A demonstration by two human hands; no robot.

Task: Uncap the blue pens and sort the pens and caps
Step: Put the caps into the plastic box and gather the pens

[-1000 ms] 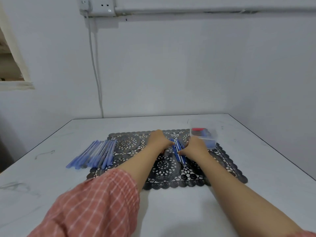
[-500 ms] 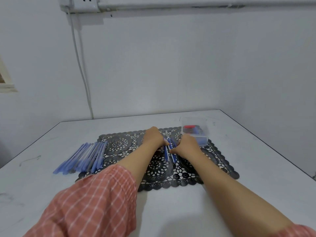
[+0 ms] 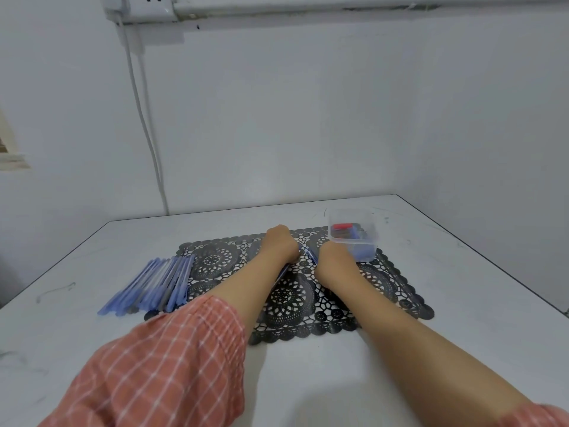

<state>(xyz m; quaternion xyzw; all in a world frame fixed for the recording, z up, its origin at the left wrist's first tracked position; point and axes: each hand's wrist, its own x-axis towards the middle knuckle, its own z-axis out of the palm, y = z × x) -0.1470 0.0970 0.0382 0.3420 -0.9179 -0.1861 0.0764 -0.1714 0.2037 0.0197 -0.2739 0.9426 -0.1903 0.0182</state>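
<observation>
Blue pens [image 3: 310,256] pinched by left grip [image 3: 278,246], right grip [image 3: 334,260] over lace mat [image 3: 215,260], white table [image 3: 462,288], grey wall [image 3: 308,118]

Hands: two, left hand [image 3: 278,246] and right hand [image 3: 334,258]. Checked sleeves: two, one per arm. Table [image 3: 462,288]: one. Black lace mat [image 3: 215,260]: one. Clear plastic tub [image 3: 351,241]: one. Red cap [image 3: 342,226] in the tub: one. Blue caps [image 3: 365,252] in the tub: several, too blurred to count. Pen pile [image 3: 154,285] at the left: one pile, about ten blue pens, overlapping, so the exact number is unclear. Loose pens [image 3: 311,255] between the hands: at least two showing, the rest hidden. Wall socket [image 3: 151,4]: one. Cords [image 3: 144,118] down the wall: two.
</observation>
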